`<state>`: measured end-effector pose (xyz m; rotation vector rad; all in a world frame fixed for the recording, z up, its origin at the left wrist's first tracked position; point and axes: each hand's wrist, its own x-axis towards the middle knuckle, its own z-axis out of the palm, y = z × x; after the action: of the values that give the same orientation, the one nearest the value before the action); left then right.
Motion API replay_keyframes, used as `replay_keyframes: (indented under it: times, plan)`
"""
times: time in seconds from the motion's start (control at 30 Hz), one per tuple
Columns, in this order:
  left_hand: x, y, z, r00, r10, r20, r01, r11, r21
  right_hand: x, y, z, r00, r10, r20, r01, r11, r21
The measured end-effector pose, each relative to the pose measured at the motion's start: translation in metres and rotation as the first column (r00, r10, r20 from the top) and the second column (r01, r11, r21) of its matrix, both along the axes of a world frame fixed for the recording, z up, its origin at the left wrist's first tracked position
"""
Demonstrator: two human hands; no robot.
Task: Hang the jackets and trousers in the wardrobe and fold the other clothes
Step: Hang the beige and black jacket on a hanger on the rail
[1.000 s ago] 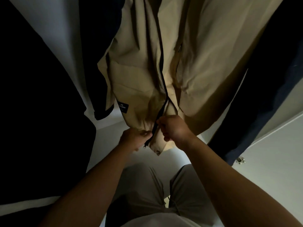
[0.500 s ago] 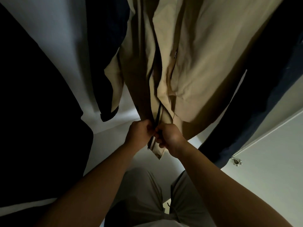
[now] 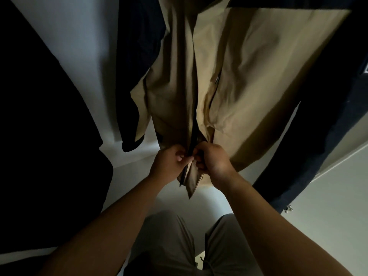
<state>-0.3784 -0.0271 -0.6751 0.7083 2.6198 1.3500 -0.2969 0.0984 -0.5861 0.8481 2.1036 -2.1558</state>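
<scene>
A tan jacket (image 3: 249, 76) with dark navy sleeves hangs in the wardrobe in front of me. Its dark front zip (image 3: 192, 134) runs down the middle to the hem. My left hand (image 3: 169, 162) pinches the left front edge at the bottom of the zip. My right hand (image 3: 213, 158) grips the right front edge, touching the left hand. The two hem flaps hang just below my fingers. The hanger and rail are out of view.
A black garment (image 3: 39, 136) hangs at the left. The jacket's navy sleeves hang at left (image 3: 137, 56) and right (image 3: 310, 136). A white wardrobe door with a small metal knob (image 3: 288, 208) stands at the right. My grey trousers (image 3: 169, 246) show below.
The jacket's front, open a second ago, has been drawn together. My two hands have come together at the bottom of the zip.
</scene>
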Motion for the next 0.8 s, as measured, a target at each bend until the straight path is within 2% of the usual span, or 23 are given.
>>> replay_keyframes:
  times: [0.07,0.13,0.2,0.3,0.33,0.37,0.43,0.47,0.5,0.53,0.57,0.6,0.67,0.73,0.8]
  plan:
    - [-0.002,0.002,0.008,0.998,0.022,-0.052,-0.020,0.999,0.033,0.001,0.002,-0.003,1.000,0.006,-0.005,-0.006,1.000,-0.024]
    - [-0.005,0.005,0.014,0.995,-0.008,-0.104,0.012,0.999,0.039,0.002,0.003,-0.005,0.999,0.032,0.015,-0.032,0.999,0.021]
    - [-0.004,0.008,0.018,0.990,-0.040,-0.134,0.045,0.998,0.034,0.002,0.006,-0.004,0.995,0.073,0.075,-0.085,0.981,0.176]
    - [-0.003,0.010,0.020,0.988,-0.042,-0.148,0.049,0.998,0.039,-0.002,0.011,0.003,0.986,0.075,0.151,-0.137,0.877,0.460]
    - [-0.002,0.010,0.020,0.989,-0.041,-0.142,0.046,0.998,0.037,-0.003,0.013,0.007,0.988,0.038,0.153,-0.120,0.808,0.577]
    - [-0.002,0.010,0.019,0.990,-0.041,-0.135,0.045,0.999,0.031,-0.003,0.014,0.011,0.989,-0.026,0.145,-0.087,0.691,0.717]
    - [-0.001,0.009,0.016,0.992,-0.041,-0.121,0.042,0.999,0.008,-0.003,0.018,0.015,0.984,-0.166,0.068,-0.010,0.330,0.944]
    - [0.000,0.009,0.015,0.993,-0.034,-0.116,0.035,0.999,0.002,-0.003,0.019,0.015,0.982,-0.187,-0.004,0.042,0.198,0.979]
    - [0.000,0.009,0.015,0.993,-0.027,-0.111,0.027,1.000,-0.004,-0.003,0.020,0.015,0.982,-0.176,-0.074,0.098,0.130,0.987]
    - [0.001,0.009,0.015,0.994,-0.025,-0.108,0.024,1.000,-0.011,-0.004,0.022,0.014,0.978,-0.147,-0.147,0.164,0.110,0.980]
    - [0.000,0.009,0.016,0.994,-0.028,-0.102,0.026,0.999,-0.019,-0.005,0.025,0.011,0.970,-0.107,-0.218,0.231,0.130,0.964]
    - [0.000,0.009,0.017,0.995,-0.033,-0.093,0.031,0.999,-0.023,-0.007,0.028,0.009,0.955,-0.055,-0.292,0.297,0.196,0.935]
    - [-0.002,0.008,0.018,0.996,-0.042,-0.075,0.040,0.999,-0.032,-0.007,0.035,0.002,0.891,0.033,-0.453,0.401,0.412,0.818]
    - [-0.004,0.008,0.018,0.997,-0.043,-0.066,0.040,0.998,-0.054,-0.005,0.041,-0.004,0.818,0.007,-0.576,0.448,0.620,0.644]
    - [-0.005,0.009,0.017,0.998,-0.039,-0.051,0.036,0.998,-0.059,-0.003,0.045,-0.006,0.803,-0.123,-0.583,0.405,0.831,0.382]
